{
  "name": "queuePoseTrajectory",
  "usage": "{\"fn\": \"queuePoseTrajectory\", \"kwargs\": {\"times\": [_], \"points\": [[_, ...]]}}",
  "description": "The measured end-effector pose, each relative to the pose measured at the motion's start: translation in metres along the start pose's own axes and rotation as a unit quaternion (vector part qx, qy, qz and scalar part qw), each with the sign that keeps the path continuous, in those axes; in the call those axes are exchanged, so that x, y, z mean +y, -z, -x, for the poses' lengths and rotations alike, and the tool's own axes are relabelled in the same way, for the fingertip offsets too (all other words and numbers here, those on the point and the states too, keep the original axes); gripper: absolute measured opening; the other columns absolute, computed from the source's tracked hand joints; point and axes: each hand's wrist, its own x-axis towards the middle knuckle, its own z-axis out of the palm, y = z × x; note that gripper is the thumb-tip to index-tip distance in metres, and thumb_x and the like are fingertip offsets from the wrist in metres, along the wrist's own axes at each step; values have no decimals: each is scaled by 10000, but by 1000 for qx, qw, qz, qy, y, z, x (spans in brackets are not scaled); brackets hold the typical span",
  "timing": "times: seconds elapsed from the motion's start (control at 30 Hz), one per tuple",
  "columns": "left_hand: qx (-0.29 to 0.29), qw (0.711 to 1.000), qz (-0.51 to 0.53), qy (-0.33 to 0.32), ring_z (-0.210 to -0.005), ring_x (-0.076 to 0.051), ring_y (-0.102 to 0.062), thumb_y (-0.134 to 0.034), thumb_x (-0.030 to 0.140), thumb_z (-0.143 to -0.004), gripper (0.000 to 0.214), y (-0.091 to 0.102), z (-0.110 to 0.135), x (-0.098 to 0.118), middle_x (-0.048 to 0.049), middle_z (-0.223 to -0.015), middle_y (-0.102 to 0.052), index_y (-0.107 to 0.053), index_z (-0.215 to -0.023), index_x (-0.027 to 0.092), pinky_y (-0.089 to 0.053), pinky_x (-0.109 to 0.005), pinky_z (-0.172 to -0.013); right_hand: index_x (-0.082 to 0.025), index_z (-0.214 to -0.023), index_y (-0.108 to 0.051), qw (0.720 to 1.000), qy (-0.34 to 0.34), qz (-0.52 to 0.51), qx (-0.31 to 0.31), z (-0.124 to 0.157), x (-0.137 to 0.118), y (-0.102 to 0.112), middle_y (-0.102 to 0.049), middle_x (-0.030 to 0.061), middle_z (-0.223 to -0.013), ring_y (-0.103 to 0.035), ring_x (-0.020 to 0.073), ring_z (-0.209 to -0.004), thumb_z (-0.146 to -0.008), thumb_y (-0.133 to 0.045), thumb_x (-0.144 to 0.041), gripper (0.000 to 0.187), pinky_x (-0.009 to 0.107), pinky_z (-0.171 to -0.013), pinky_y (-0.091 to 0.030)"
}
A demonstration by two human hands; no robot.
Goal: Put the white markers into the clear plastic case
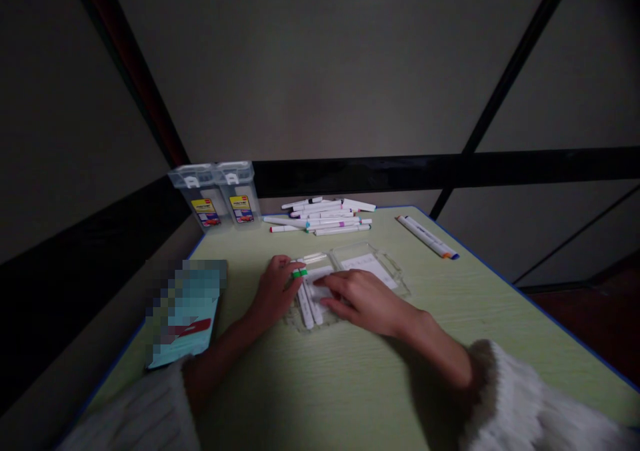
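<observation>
A clear plastic marker case (383, 264) lies open in the middle of the pale green table (320, 384). My left hand (274, 290) rests at its left side, fingers curled against white markers with green caps (303, 294) lying in the case. My right hand (364, 299) lies over the case's near half, fingers stretched flat on the markers. Both wrists come out of white knitted sleeves.
A pile of several white markers (323, 216) lies at the table's far edge. Two clear upright marker boxes (216, 194) stand at the far left corner. A single marker (427, 237) lies far right. A blue booklet (185, 314) lies left. Dark walls surround the table.
</observation>
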Motion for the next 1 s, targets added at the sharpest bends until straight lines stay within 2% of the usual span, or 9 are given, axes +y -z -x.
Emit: {"fn": "queuePoseTrajectory", "kwargs": {"times": [0.2, 0.33, 0.5, 0.63, 0.8, 1.0], "points": [[-11, 1000, 6, -18, -971, -182, -473, -494, 154, -737, 252, 0, 2, 3, -47, -973, -443, -602, -961, 195, -386, -368, -907, -150, -953, -553, 987, -122, 73, 80, -2, 21, 6, -599, 59, -804, -535, 157, -709, -830, -404, -215, 204, 255, -619, -331], [-9, 1000, 7, -21, -965, -186, -471, -495, 144, -736, 250, -1, 2, 3, -55, -953, -444, -606, -957, 178, -391, -370, -895, -162, -946, -554, 971, -186, 92, 120, -14, 42, 7, -593, 62, -871, -538, 153, -720, -818, -409, -218, 202, 244, -607, -343], [-4, 1000, 3, -18, -970, -186, -467, -508, 150, -732, 253, -3, 2, 1, -59, -968, -446, -609, -962, 179, -387, -363, -893, -166, -1015, -557, 958, -239, 131, 89, -46, 77, 3, -546, 103, -1033, -513, 199, -923, -812, -421, -221, 250, 263, -728, -370], [-4, 1000, 5, -13, -968, -178, -467, -507, 157, -740, 257, -4, 5, 1, -61, -985, -449, -608, -976, 175, -383, -342, -893, -155, -972, -589, 954, -254, 136, 87, -64, 101, -2, -542, 115, -1019, -501, 213, -959, -794, -458, -202, 226, 277, -773, -365], [-4, 1000, 9, -2, -964, -175, -467, -515, 163, -736, 254, -4, 6, 2, -50, -988, -458, -610, -968, 205, -380, -339, -892, -161, -974, -593, 949, -266, 146, 83, -69, 117, -7, -546, 117, -1004, -501, 219, -956, -793, -471, -195, 221, 289, -762, -369], [0, 1000, 18, -10, -966, -178, -462, -506, 156, -735, 255, -3, 6, 2, -50, -980, -463, -610, -963, 207, -376, -352, -895, -176, -1009, -577, 947, -272, 159, 67, -64, 123, -9, -545, 107, -1040, -491, 220, -972, -795, -473, -205, 239, 287, -736, -377]]}}
